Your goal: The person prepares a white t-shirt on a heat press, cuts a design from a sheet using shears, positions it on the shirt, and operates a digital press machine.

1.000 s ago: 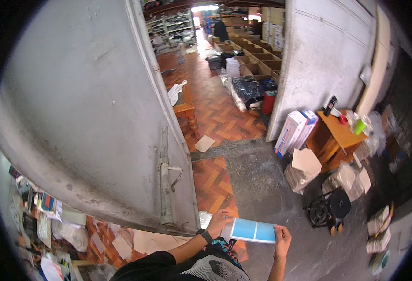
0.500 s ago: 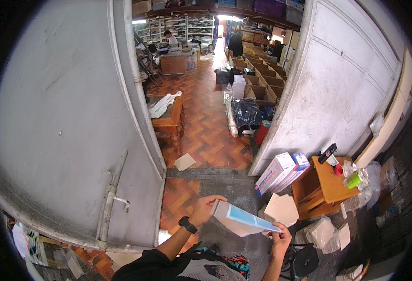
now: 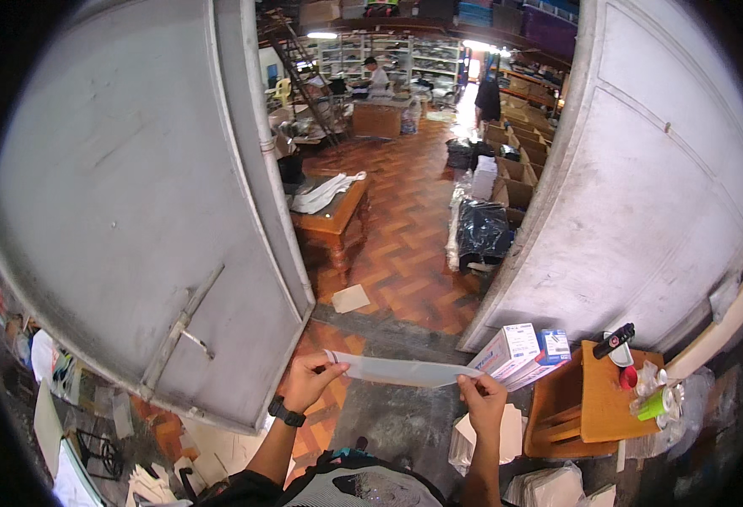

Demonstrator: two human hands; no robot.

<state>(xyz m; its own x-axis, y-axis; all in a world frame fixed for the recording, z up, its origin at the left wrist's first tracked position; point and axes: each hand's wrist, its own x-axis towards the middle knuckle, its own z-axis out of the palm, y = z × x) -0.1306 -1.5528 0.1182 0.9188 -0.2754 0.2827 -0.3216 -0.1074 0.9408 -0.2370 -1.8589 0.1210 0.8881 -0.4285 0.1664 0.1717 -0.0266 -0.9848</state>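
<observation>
I hold a thin, whitish translucent sheet (image 3: 401, 370) stretched level by its two ends, seen nearly edge-on at the bottom middle of the head view. My left hand (image 3: 308, 380), with a dark watch on the wrist, grips its left end, thumb on top. My right hand (image 3: 481, 397) pinches its right end. Beyond and right of that hand stand long white-and-blue boxes (image 3: 505, 355) by a small wooden table (image 3: 604, 422), which bears a dark bottle (image 3: 615, 340) and green cup (image 3: 656, 404). A pile of beige sheets (image 3: 511, 435) lies just below the boxes.
Grey metal doors (image 3: 126, 194) (image 3: 642, 194) flank a doorway onto parquet flooring (image 3: 401, 228). Past it are a wooden table (image 3: 342, 211) with white cloth, wrapped bundles (image 3: 481, 232), cardboard boxes (image 3: 515, 169), a seated person (image 3: 378, 80), a dark-clothed person (image 3: 487, 101) and shelves (image 3: 430, 59).
The sheet has gone from showing its blue panels to lying nearly edge-on. Both hands have moved leftward and slightly up in view, and my view has swung up toward the room beyond the doorway.
</observation>
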